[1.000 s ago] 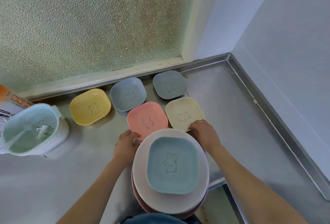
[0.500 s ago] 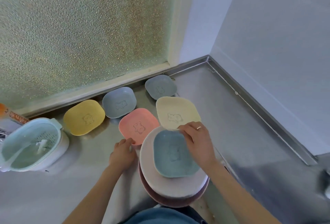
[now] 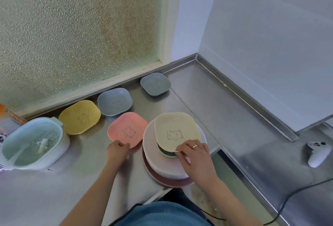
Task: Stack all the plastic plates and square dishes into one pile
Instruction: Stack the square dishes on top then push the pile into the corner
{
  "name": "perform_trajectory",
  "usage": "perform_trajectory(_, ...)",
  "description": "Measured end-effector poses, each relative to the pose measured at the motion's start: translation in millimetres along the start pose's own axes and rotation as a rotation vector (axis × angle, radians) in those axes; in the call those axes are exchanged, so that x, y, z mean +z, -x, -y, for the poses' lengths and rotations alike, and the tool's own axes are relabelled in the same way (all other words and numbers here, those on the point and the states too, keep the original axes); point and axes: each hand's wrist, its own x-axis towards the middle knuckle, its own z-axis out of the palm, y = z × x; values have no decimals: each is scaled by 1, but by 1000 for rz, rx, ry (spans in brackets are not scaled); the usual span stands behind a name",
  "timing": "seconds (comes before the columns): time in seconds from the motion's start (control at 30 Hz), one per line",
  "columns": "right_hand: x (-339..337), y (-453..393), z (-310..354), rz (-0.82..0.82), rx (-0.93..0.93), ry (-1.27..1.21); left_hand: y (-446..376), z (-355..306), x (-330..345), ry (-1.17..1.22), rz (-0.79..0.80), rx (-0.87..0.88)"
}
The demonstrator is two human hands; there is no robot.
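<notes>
R grip [image 3: 195, 151] – cream dish [image 3: 177, 130], over stack [image 3: 149, 152]

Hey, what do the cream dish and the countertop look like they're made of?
Cream dish: probably plastic, matte and faintly speckled, with a thin rim and a line-drawn bear. Countertop: looks like stainless steel, brushed grey with soft reflections and a folded raised edge along the wall.

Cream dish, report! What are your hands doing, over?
Right hand pinching cream dish, tilted over the pile. Left hand gripping pink dish edge. Three dishes still loose on counter. Nothing in the way.
</notes>
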Motion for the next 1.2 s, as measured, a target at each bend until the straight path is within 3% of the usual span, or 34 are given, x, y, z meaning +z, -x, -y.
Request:
perform_trajectory(0.17,2,6,-6,110,31,25,-6,11,1,173,32,-87)
perform_trajectory(0.27,2,2,-5,29,56,-3,-5,8,-1,192,-51,-87)
perform_trajectory(0.5,14,-7,-6,39,79,10,20,-9,-10,-34,-242,72)
perform_trajectory(0.8,2,-29,-3,-28,205,-299,49,-38,-32,24,-419,255)
perform_trajectory(1.0,-12,-46,6,-62,416,-751,72,-80,-26,-41,-300,548)
perform_trajectory(1.2,-15,-52,-6,-104,597,-673,104,-87,14,-156,-118,698)
